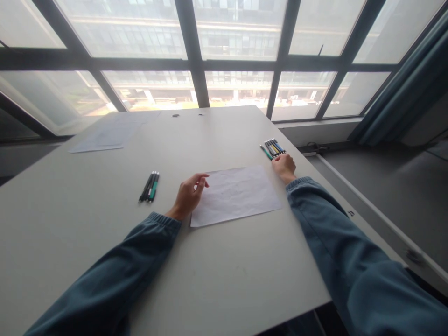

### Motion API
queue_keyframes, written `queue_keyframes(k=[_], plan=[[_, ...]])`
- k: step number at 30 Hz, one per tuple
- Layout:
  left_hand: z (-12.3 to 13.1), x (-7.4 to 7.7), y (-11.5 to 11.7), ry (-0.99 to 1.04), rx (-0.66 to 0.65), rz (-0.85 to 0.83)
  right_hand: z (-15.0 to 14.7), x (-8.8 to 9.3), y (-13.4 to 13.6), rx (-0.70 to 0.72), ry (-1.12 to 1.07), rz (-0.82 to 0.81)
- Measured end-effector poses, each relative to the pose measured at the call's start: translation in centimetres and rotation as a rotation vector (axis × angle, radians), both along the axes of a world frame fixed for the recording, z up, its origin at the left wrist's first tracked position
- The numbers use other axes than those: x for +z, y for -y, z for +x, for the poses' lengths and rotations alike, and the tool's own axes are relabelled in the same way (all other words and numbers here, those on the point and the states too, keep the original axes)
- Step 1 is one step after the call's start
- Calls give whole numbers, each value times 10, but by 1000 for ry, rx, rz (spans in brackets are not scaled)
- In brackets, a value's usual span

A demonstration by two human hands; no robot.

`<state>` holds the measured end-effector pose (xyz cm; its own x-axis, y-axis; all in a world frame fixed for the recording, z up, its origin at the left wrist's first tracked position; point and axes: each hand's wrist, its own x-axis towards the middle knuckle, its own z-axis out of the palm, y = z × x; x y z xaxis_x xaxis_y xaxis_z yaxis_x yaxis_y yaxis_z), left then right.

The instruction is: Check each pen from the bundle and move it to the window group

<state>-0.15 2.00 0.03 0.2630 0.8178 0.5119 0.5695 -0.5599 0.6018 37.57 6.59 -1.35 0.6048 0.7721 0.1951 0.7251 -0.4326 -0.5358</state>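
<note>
My left hand [190, 193] rests at the left edge of a white sheet of paper [240, 195], its fingers loosely bent and apart, holding nothing. Beyond the sheet's right side, my right hand [284, 167] is closed at the near end of a green pen [266, 152]. Its fingertips are partly hidden. Against that pen's right lies a row of several pens [275, 146], dark, yellow and blue. A second group of pens [150, 187], black and green, lies to the left of my left hand.
More papers [105, 133] lie at the far left of the white table [224, 270]. Two small dark spots are near its far edge. Large windows stand behind, a blue curtain [399, 98] hangs at the right, and a pale rail runs along the floor beside the table.
</note>
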Motion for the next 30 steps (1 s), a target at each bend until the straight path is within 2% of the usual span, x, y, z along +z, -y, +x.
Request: queue_keyframes(k=[15, 30], plan=[[1, 1, 0, -10, 2, -8, -2, -1, -22, -5, -36, 26], [1, 2, 3, -15, -20, -26, 2, -7, -23, 40, -1, 26]])
